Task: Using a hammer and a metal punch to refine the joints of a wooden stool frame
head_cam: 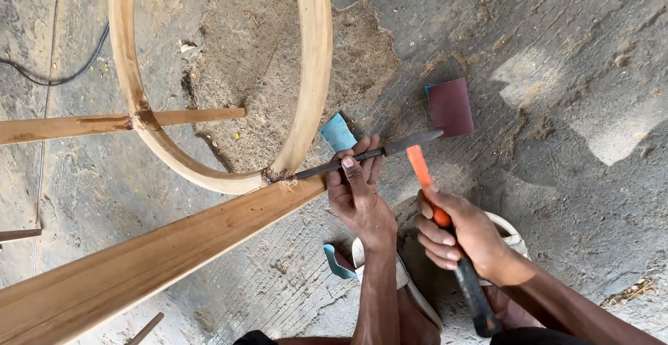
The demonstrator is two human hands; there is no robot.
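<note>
Head view, looking down: left hand (358, 192) pinches a dark metal chisel (369, 154) near mid-shaft, fingers curled over it and thumb under, closed tight on the steel. Its tip sits at the joint (278, 176) where the curved wooden hoop (306, 80) meets the long straight wooden rail (160, 247); butt end points up-right toward a maroon sandpaper sheet (450, 107) lying on the concrete floor (577, 73). Right hand (456, 232) is wrapped fully round a hammer (445, 226) w/ orange upper shaft and black lower grip, fist closed, orange end raised just beside the chisel's butt but not touching it as far as I can tell. Handling, my read: chisel is stiff, thin, fairly light, smooth steel so prob. slippery; best held mid-shaft as now, fingers clear of the struck end. Hammer looks light-to-medium, rigid; black grip section seems the surest hold, though the hand sits higher, partly on the orange. Wood frame is rigid, bulky, prob. heavy; joint shows dark glue or filler and could chip. Blue-backed sandpaper scraps lie nearby: one (338, 133) just above the left fingers, another (337, 261) by the left wrist. A thin rung (104, 123) crosses the hoop at left. Sawdust patch (264, 66) sits inside the hoop. Pale sandal (511, 232) shows under the right wrist.
</note>
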